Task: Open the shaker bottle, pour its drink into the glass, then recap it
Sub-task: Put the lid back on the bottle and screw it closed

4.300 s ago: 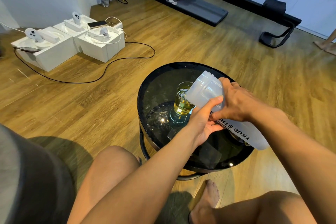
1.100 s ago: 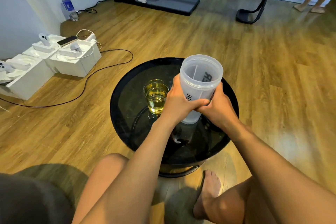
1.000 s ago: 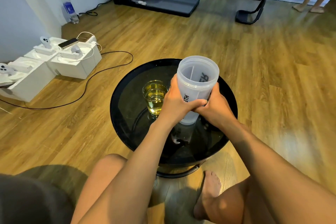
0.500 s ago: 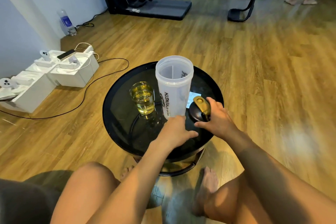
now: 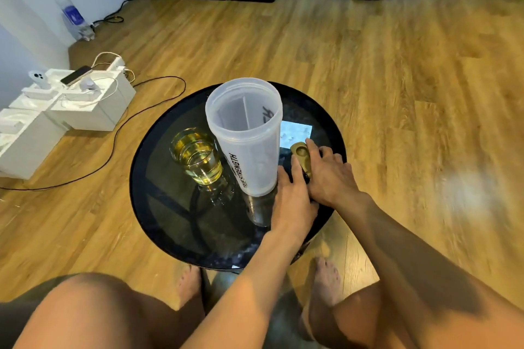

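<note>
Shaker bottle (image 5: 249,139) stood upright and uncapped, looked empty, mid round black bench (image 5: 158,207). Glass (image 5: 197,157) of yellow drink sat just left of it, close beside. Black lid with gold flip cap (image 5: 301,156) lay on the bench right of the bottle. Both hands were on the lid: left hand (image 5: 292,195) with fingers over its near side, right hand (image 5: 330,176) spread over its right edge. Firm grip or just resting: couldn't tell.
</note>
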`<state>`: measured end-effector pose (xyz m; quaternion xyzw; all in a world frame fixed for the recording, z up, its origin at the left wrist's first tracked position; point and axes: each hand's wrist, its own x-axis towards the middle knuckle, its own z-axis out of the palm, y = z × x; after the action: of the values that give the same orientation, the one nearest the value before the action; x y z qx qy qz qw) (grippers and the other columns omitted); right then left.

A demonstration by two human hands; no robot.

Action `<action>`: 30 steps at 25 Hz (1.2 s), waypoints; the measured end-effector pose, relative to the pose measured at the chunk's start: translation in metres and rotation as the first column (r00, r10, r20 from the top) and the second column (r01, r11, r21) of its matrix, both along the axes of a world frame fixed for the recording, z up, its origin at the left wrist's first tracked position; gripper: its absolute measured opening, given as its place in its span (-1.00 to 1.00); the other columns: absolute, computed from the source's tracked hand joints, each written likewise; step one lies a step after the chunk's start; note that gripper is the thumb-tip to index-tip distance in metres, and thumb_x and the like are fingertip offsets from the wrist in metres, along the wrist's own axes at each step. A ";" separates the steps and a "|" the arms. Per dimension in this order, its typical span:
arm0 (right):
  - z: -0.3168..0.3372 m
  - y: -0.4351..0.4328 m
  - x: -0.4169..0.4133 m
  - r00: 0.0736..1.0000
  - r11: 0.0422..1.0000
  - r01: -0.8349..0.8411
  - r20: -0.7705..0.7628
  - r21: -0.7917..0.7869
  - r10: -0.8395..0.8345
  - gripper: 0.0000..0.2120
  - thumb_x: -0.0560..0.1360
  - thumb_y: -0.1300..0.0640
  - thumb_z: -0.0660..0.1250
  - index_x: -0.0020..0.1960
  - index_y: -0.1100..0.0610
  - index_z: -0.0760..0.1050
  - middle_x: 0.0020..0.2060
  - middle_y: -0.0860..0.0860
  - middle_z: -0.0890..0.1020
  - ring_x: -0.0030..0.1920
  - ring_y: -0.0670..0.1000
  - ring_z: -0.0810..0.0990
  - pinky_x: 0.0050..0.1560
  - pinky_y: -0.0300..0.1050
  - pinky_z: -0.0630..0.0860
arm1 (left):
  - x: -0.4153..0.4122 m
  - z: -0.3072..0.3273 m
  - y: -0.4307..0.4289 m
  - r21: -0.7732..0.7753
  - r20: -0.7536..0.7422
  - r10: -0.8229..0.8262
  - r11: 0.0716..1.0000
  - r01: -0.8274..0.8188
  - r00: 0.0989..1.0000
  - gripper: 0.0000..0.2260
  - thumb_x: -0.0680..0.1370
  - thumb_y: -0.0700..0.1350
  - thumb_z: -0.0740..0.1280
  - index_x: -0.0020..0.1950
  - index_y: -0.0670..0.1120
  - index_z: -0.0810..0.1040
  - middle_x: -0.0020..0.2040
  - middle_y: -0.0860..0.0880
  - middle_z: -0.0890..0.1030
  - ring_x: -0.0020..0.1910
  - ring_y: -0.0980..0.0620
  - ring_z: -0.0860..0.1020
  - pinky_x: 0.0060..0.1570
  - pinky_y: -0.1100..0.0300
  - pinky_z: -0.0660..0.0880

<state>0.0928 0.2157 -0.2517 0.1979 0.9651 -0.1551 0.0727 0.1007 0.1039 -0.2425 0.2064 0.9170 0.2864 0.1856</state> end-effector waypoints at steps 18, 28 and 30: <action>0.234 -0.047 -0.013 0.923 0.957 -0.181 -0.374 -0.227 0.086 0.11 0.05 -0.35 0.38 0.52 -0.12 0.05 0.18 0.07 0.43 0.15 0.10 0.46 0.06 -0.07 0.45 | -0.036 0.196 -0.084 0.313 -0.506 0.096 0.947 0.078 0.857 -0.16 0.45 -0.10 0.49 0.59 0.08 0.07 0.41 -0.05 0.38 0.34 -0.06 0.39 0.22 0.03 0.38; 0.204 -0.069 -0.048 0.954 0.958 -0.283 -0.109 -0.041 0.278 0.20 0.02 -0.39 0.43 0.53 -0.13 -0.02 0.18 0.06 0.34 0.27 0.17 0.40 0.21 0.07 0.46 | -0.070 0.127 -0.116 0.496 -0.288 0.086 0.865 0.072 0.954 -0.04 0.30 0.12 0.59 0.57 -0.08 0.19 0.46 -0.03 0.34 0.34 0.29 0.25 0.16 0.67 0.08; 0.204 -0.069 -0.048 0.952 0.956 -0.291 -0.112 -0.033 0.286 0.14 0.03 -0.36 0.44 0.50 -0.13 0.03 0.10 0.03 0.34 0.20 0.14 0.42 0.18 0.06 0.47 | -0.073 0.118 -0.111 0.529 -0.246 0.082 0.846 0.063 0.966 0.04 0.26 0.14 0.61 0.59 -0.04 0.11 0.49 0.02 0.29 0.29 0.42 0.16 0.12 0.70 0.07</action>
<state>0.0447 0.1463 -0.0479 0.0445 0.9821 -0.1765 0.0482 0.0279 -0.0070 -0.1240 0.2808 0.8188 0.5007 -0.0019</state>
